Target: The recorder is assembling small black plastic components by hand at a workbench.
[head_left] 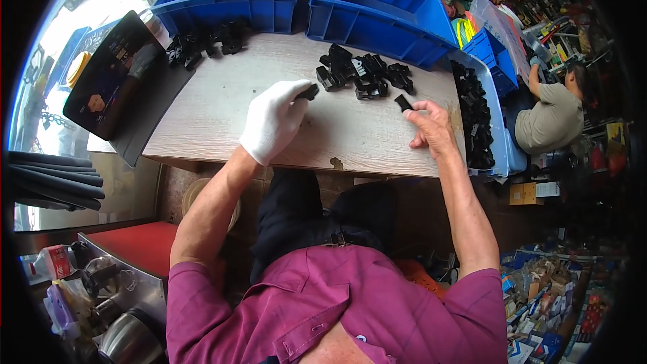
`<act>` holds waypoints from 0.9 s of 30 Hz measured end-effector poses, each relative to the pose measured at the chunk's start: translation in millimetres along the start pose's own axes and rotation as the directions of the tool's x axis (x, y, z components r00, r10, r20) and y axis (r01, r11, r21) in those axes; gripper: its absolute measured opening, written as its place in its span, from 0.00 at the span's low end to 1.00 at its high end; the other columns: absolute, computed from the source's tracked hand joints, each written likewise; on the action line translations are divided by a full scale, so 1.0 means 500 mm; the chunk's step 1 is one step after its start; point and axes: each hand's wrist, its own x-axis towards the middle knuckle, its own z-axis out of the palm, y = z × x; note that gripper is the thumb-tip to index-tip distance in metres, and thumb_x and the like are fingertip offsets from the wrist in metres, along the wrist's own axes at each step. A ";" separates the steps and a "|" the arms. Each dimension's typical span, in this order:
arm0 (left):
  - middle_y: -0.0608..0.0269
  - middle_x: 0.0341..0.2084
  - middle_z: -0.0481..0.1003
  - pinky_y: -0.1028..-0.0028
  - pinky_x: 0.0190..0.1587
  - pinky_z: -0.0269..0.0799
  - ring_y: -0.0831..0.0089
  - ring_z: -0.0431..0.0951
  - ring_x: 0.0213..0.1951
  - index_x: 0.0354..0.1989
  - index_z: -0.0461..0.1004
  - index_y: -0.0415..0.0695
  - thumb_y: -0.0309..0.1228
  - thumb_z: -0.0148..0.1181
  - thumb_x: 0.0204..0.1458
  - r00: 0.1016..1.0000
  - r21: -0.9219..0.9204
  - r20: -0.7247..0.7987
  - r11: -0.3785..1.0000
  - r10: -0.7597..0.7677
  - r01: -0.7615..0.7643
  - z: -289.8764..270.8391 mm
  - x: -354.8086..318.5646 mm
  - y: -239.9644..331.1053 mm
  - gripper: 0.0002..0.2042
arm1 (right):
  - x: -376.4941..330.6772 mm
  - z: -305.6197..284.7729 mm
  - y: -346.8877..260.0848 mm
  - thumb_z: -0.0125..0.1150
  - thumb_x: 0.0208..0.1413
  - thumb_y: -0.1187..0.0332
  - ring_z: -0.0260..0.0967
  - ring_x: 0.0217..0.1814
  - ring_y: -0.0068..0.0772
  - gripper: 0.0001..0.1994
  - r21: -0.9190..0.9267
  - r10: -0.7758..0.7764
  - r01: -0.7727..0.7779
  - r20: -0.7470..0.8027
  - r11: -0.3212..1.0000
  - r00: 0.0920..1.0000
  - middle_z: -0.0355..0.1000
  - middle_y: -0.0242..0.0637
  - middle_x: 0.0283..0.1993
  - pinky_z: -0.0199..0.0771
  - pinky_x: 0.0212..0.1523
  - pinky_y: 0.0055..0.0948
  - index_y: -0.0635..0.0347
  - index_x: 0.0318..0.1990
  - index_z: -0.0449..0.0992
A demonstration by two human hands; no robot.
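My left hand (273,120), in a white glove, is closed on a small black plastic part (309,92) just above the middle of the table. Bare, my right hand (433,126) pinches another small black piece (403,102) between thumb and fingers near the table's right side. A loose pile of black plastic clips (364,71), some showing metal bits, lies on the table beyond and between my hands. A second heap of black parts (209,44) sits at the far left. The exact kind of the held pieces is too small to make out.
Along the table's (222,108) back stand two blue bins, the left bin (229,10) holding black parts, the right bin (377,27) nearly bare inside. A tablet (111,74) leans at the left. A pale blue tub (499,135) of black parts adjoins the right edge. Another person (549,111) sits beyond.
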 end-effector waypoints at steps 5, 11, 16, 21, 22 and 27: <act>0.50 0.39 0.80 0.60 0.45 0.78 0.49 0.81 0.41 0.48 0.80 0.42 0.24 0.59 0.55 0.976 -0.009 0.138 0.985 0.171 -0.171 0.115 0.017 0.041 0.13 | -0.035 0.071 -0.014 0.71 0.53 0.70 0.57 0.11 0.17 0.14 -0.192 0.048 -0.002 0.237 0.981 0.970 0.63 0.24 0.17 0.61 0.09 0.24 0.63 0.46 0.78; 0.55 0.37 0.80 0.59 0.43 0.79 0.52 0.81 0.40 0.46 0.82 0.45 0.24 0.58 0.52 0.910 0.013 0.299 0.952 0.288 -0.305 0.177 0.035 0.041 0.13 | -0.038 0.083 0.003 0.66 0.54 0.73 0.56 0.11 0.16 0.15 -0.161 -0.013 0.041 0.170 0.986 0.985 0.62 0.23 0.16 0.60 0.09 0.23 0.66 0.49 0.78; 0.55 0.41 0.80 0.61 0.45 0.79 0.53 0.81 0.43 0.49 0.82 0.46 0.25 0.60 0.50 0.869 0.013 0.340 0.922 0.360 -0.388 0.188 0.045 0.047 0.16 | -0.040 0.089 0.004 0.64 0.53 0.74 0.57 0.09 0.17 0.14 -0.165 -0.041 0.070 0.173 0.984 0.984 0.64 0.24 0.14 0.60 0.09 0.22 0.64 0.48 0.79; 0.55 0.41 0.80 0.60 0.47 0.78 0.54 0.81 0.44 0.52 0.80 0.46 0.26 0.59 0.50 0.829 0.026 0.430 0.913 0.359 -0.408 0.190 0.047 0.039 0.19 | -0.035 0.088 0.003 0.63 0.52 0.76 0.55 0.11 0.14 0.14 -0.187 -0.020 0.052 0.167 0.981 0.986 0.63 0.22 0.16 0.61 0.10 0.22 0.62 0.48 0.80; 0.56 0.42 0.80 0.61 0.47 0.78 0.54 0.81 0.45 0.52 0.80 0.46 0.27 0.60 0.50 0.823 0.042 0.427 0.901 0.375 -0.432 0.191 0.045 0.041 0.19 | -0.036 0.087 0.002 0.62 0.53 0.76 0.54 0.12 0.14 0.14 -0.199 -0.028 0.060 0.162 0.978 0.986 0.63 0.21 0.16 0.61 0.10 0.22 0.62 0.48 0.80; 0.61 0.45 0.80 0.62 0.53 0.74 0.60 0.79 0.51 0.52 0.79 0.44 0.32 0.60 0.51 0.829 0.141 0.345 0.849 0.440 -0.509 0.186 0.018 0.036 0.19 | -0.038 0.086 0.000 0.63 0.52 0.76 0.54 0.12 0.14 0.14 -0.200 -0.027 0.066 0.189 0.978 0.982 0.62 0.21 0.16 0.61 0.10 0.22 0.62 0.48 0.80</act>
